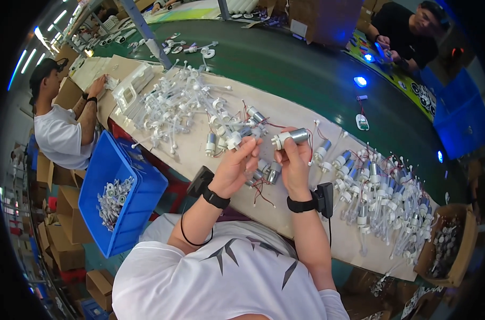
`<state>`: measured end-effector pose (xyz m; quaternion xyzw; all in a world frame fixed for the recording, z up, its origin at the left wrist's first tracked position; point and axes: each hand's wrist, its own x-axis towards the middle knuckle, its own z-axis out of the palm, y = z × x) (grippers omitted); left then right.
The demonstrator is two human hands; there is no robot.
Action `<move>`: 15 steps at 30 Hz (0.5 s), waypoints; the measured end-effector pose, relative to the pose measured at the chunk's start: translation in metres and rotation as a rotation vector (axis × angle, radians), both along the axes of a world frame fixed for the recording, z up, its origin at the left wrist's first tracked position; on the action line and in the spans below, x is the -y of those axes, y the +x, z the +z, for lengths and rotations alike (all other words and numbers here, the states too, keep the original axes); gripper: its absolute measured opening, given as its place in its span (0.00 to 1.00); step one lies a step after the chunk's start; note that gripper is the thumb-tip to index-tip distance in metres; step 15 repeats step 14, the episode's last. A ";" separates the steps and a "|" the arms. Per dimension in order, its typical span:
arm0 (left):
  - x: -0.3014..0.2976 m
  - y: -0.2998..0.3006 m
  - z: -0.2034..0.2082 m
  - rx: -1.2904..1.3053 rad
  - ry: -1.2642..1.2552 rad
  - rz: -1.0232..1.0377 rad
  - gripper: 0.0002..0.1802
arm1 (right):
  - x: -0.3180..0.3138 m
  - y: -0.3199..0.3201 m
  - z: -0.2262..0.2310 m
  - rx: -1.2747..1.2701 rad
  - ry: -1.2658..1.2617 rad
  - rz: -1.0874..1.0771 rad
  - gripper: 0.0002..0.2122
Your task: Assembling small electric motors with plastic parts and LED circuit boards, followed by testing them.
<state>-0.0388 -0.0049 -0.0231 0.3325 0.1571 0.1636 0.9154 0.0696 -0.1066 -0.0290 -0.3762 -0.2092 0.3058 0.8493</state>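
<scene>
My right hand (pixel 296 169) grips a small motor pump (pixel 297 137), a silver cylinder with a white plastic head, between thumb and fingers. To its left, my left hand (pixel 236 169) is closed in a pinch; whatever its fingers hold is too small to make out. A white plastic fitting (pixel 233 141) shows right beside the left fingers. Beneath and around both hands lie loose silver motors (pixel 273 173) with red wires. Further left is a heap of white fittings with clear tubes (pixel 173 104). Right of my right hand spreads a pile of motors joined to white fittings and tubes (pixel 376 186).
A blue bin (pixel 146 197) with small parts stands at left. A cardboard box (pixel 462 266) of dark parts sits at the table's right end. Beyond the table (pixel 306 213) runs a green conveyor (pixel 285 80). One co-worker (pixel 66 120) is at left, another (pixel 407 32) across the conveyor.
</scene>
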 end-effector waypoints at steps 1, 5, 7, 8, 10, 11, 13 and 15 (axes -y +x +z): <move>0.001 0.000 0.001 -0.003 -0.005 -0.001 0.13 | 0.000 -0.001 0.002 -0.009 0.026 0.012 0.13; 0.006 0.000 0.010 -0.101 0.289 0.110 0.11 | -0.001 -0.002 0.003 -0.024 0.054 0.023 0.15; 0.010 0.001 0.013 -0.144 0.336 0.135 0.10 | -0.001 -0.002 0.004 -0.028 0.058 0.025 0.14; 0.012 0.001 0.014 -0.165 0.361 0.139 0.10 | -0.001 -0.001 0.004 -0.032 0.062 0.026 0.14; 0.014 0.002 0.018 -0.186 0.385 0.143 0.10 | -0.001 0.001 0.003 -0.027 0.051 0.027 0.14; 0.014 0.001 0.020 -0.213 0.392 0.136 0.10 | 0.000 0.001 0.002 -0.023 0.038 0.028 0.14; 0.014 0.000 0.020 -0.249 0.418 0.126 0.11 | 0.000 0.001 0.003 -0.014 0.034 0.029 0.14; 0.014 0.000 0.018 -0.256 0.439 0.124 0.11 | 0.000 0.001 0.003 -0.004 0.030 0.031 0.14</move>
